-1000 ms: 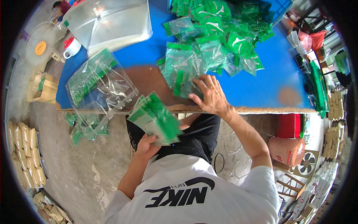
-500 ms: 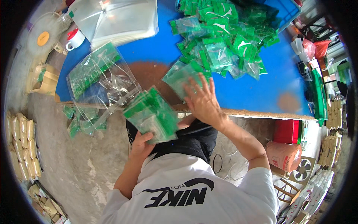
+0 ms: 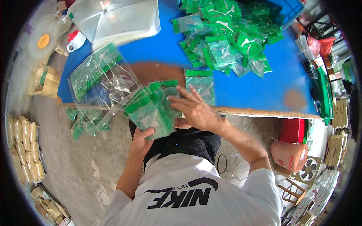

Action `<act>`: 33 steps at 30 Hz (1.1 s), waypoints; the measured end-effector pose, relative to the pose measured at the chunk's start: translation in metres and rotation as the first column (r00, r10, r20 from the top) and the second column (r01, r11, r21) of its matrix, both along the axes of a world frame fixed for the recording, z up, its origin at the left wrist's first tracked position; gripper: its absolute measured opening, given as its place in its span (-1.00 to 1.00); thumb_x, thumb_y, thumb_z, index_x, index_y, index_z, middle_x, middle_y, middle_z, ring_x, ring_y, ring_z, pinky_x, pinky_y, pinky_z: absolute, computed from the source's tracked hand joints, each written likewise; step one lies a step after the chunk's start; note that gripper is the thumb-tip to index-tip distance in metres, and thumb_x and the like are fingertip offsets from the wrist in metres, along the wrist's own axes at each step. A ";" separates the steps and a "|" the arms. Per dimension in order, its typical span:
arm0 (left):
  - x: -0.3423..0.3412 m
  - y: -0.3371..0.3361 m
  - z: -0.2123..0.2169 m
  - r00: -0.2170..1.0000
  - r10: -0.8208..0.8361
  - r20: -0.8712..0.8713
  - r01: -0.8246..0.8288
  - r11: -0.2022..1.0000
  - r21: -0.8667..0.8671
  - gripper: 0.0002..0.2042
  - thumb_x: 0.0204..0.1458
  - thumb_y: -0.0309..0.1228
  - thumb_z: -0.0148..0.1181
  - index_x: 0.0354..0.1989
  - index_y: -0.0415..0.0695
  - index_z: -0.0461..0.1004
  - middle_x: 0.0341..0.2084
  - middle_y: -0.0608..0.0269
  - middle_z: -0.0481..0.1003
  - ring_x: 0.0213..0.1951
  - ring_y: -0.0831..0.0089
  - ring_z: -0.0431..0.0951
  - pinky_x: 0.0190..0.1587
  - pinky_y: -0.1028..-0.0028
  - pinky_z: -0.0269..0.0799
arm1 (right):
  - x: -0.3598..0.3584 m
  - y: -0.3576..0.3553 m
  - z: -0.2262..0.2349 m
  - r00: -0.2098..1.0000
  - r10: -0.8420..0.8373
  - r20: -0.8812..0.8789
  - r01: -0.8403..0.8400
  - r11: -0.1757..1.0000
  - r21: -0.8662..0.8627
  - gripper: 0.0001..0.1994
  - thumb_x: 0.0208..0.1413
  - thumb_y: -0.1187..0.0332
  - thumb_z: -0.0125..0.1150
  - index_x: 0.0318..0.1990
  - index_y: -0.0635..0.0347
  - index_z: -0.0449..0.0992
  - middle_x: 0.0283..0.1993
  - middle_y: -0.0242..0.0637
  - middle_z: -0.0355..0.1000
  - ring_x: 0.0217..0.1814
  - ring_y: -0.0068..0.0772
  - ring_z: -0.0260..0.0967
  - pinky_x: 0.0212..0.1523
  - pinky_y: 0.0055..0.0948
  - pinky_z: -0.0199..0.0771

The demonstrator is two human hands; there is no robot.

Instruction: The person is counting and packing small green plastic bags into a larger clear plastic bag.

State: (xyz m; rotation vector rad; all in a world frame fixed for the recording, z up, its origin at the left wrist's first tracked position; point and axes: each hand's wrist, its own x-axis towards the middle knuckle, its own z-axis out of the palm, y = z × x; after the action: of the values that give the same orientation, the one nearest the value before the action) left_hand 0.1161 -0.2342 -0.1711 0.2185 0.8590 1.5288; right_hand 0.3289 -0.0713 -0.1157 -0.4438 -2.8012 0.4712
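Note:
My left hand (image 3: 142,138) is closed around a stack of clear plastic packets (image 3: 147,111) with green header strips, held below the table's front edge. Its thumb presses on top, and fingertips show past the stack's right side. My right hand (image 3: 196,111) has its fingers stretched out and spread, slightly blurred, at the stack's right edge. Under those fingertips, another green-topped packet (image 3: 169,94) overlaps the stack. One single packet (image 3: 200,84) lies flat on the table just beyond my right hand. A large heap of similar packets (image 3: 226,41) covers the far right-centre.
The blue table (image 3: 249,92) has a worn brown front edge. On its left, a big clear bag (image 3: 117,84) with green packets overhangs the edge. Behind stand a pile of clear plastic sheets (image 3: 128,26) and a white mug (image 3: 76,40) with a red lid. A blue crate (image 3: 293,13) sits far right.
My right hand has moved left and nearer, from a packet on the table to the held stack, where a packet now overlaps. A single flat packet now shows on the table.

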 end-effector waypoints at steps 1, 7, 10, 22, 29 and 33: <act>-0.001 0.001 -0.002 1.000 0.004 0.004 -0.004 1.000 -0.004 -0.39 -0.08 -0.57 0.32 0.21 -0.24 0.28 0.06 0.18 0.46 0.12 0.27 0.48 0.19 0.27 0.40 | 0.008 -0.001 -0.002 1.000 0.004 0.004 -0.004 1.000 -0.004 -0.42 0.02 0.23 0.24 0.24 0.20 0.36 0.37 -0.03 0.19 0.51 0.25 -0.11 0.45 0.27 -0.14; -0.002 -0.008 -0.038 0.929 -0.163 0.332 0.143 0.986 0.084 -0.38 -0.09 -0.58 0.34 0.22 -0.23 0.28 0.07 0.13 0.47 0.13 0.22 0.47 0.21 0.21 0.40 | 0.042 -0.010 -0.009 0.838 -0.546 0.027 0.535 0.829 0.163 -0.40 0.09 0.18 0.24 0.26 0.29 0.33 0.38 0.12 0.15 0.52 0.24 -0.14 0.43 0.26 -0.15; 0.004 -0.010 -0.045 0.873 -0.231 0.429 0.192 0.972 0.134 -0.39 -0.08 -0.58 0.33 0.22 -0.23 0.28 0.08 0.12 0.47 0.14 0.20 0.47 0.23 0.19 0.38 | 0.023 -0.016 -0.003 0.901 -0.434 0.016 0.432 0.900 0.052 -0.44 0.13 0.39 0.14 0.32 0.23 0.26 0.43 0.06 0.08 0.54 0.16 -0.13 0.45 0.23 -0.19; 0.021 -0.001 -0.038 0.941 -0.118 0.316 0.133 0.991 -0.026 -0.40 -0.08 -0.53 0.31 0.21 -0.21 0.29 0.07 0.17 0.46 0.18 0.21 0.43 0.26 0.20 0.34 | 0.073 0.133 -0.026 0.723 -0.659 -0.207 0.686 0.648 0.331 -0.54 0.30 0.08 0.02 0.18 0.24 0.41 0.35 0.08 0.21 0.38 0.21 0.11 0.36 0.14 0.08; 0.028 0.010 -0.026 0.932 -0.115 0.345 0.093 0.992 0.080 -0.38 -0.08 -0.44 0.35 0.21 -0.22 0.30 0.12 0.17 0.44 0.17 0.19 0.43 0.28 0.16 0.32 | 0.023 0.023 0.020 0.994 -0.070 -0.082 0.062 0.993 -0.102 -0.59 0.00 0.36 0.17 0.06 0.22 0.48 -0.09 -0.03 0.44 -0.05 0.13 0.40 0.01 -0.17 0.45; 0.024 0.003 -0.024 0.948 -0.119 0.295 0.122 0.993 0.010 -0.37 -0.05 -0.43 0.34 0.24 -0.19 0.27 0.14 0.17 0.42 0.20 0.18 0.42 0.29 0.13 0.30 | 0.061 0.130 -0.005 0.850 -0.480 -0.218 0.516 0.842 0.156 -0.64 0.15 0.33 0.10 0.09 0.24 0.45 0.07 0.00 0.41 0.15 0.19 0.31 0.17 -0.04 0.33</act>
State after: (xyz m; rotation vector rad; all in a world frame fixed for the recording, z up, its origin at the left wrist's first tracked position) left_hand 0.1399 -0.2308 -0.1955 0.0328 0.6035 1.3997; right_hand 0.3897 0.0585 -0.1208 -0.9976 -2.3985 0.0871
